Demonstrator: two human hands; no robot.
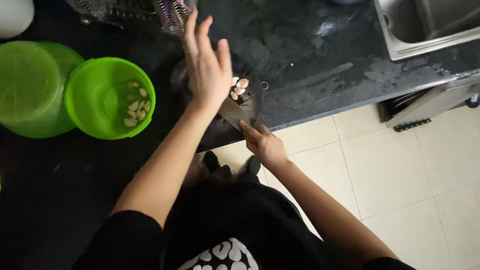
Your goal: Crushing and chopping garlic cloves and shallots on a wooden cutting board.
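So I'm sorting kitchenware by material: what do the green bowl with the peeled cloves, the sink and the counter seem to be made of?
The green bowl looks like glossy, slightly see-through moulded plastic. The sink looks like brushed stainless steel, grey with a soft sheen. The counter appears to be polished dark stone, perhaps granite, with wet reflections.

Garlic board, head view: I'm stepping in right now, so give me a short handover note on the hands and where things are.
Left hand: open, fingers spread, raised over the dark round board, holding nothing.
Right hand: gripping the knife, blade flat on the board.
Garlic cloves: a few on the board beside the blade.
Green bowl: on the black counter, already holds peeled cloves.
Left: the cloves on the board are not yet in the bowl.
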